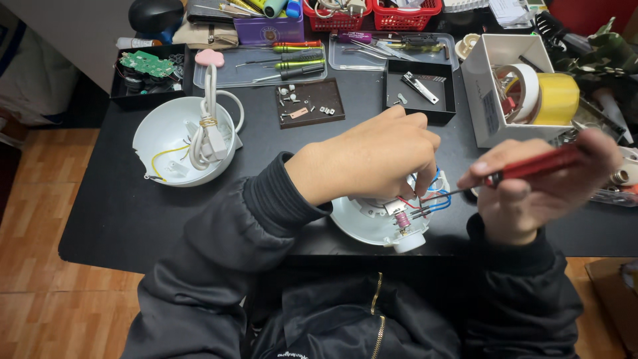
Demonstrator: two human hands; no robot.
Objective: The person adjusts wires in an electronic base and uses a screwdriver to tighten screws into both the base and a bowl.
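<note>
Head view: right hand (531,189) levels red screwdriver (531,166).

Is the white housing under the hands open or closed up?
Open: the white housing shows bare red and blue wires and a pink coil inside.

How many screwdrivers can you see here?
5, maybe more. One red screwdriver is in the right hand, tip at the white device. Three lie in the left clear tray: orange-handled, green-handled, dark-handled. One purple-handled is in the next tray; clutter may hide others.
</note>
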